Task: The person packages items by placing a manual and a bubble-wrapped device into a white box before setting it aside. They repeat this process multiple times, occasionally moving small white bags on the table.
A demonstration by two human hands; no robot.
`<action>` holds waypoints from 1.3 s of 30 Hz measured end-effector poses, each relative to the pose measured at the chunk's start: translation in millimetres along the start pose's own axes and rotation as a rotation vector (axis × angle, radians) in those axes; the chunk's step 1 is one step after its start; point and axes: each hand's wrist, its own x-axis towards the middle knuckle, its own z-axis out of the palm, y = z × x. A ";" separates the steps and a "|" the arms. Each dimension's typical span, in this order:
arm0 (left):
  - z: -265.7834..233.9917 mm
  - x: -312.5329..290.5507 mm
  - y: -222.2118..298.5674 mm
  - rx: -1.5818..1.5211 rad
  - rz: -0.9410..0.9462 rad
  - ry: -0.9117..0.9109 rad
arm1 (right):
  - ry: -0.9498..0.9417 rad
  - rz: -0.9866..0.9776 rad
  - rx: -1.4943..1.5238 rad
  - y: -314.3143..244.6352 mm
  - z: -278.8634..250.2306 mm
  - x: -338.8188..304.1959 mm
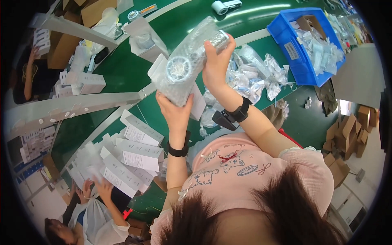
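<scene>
Between my hands is a clear bubble bag [198, 36] with a pale handheld device [179, 68] in it, its round ringed head toward the left. My left hand [175, 109] grips the bag's lower end, just below the round head. At the upper right, my right hand [217, 61] is closed around the device's handle end through the plastic, thumb on top. Behind the bag stands an open white carton [198, 103], partly hidden by the bag and my hands. Another open white carton [145, 43] sits beyond it, with something wrapped in clear plastic inside.
Several small silvery and clear bags [255, 77] lie heaped right of my hands. A blue bin [288, 51] full of bagged parts stands behind them. Printed white cartons [136, 153] are piled at left, where a co-worker's hands [98, 188] are busy. A bare device [226, 6] lies at the far edge.
</scene>
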 end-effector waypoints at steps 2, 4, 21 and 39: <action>5.5 -1.1 -2.3 -0.046 0.060 0.051 | -0.099 -0.500 -0.501 -3.1 -8.4 1.7; 8.3 1.2 -0.8 -0.066 0.091 0.032 | -0.251 -0.470 -0.491 -8.2 -17.4 3.8; 29.6 30.5 11.2 -0.527 0.240 0.046 | -0.750 -0.599 -0.783 -52.9 -23.5 7.3; 17.4 3.2 -41.6 -0.101 0.052 -0.036 | -0.129 0.159 -1.717 -38.8 -378.4 138.5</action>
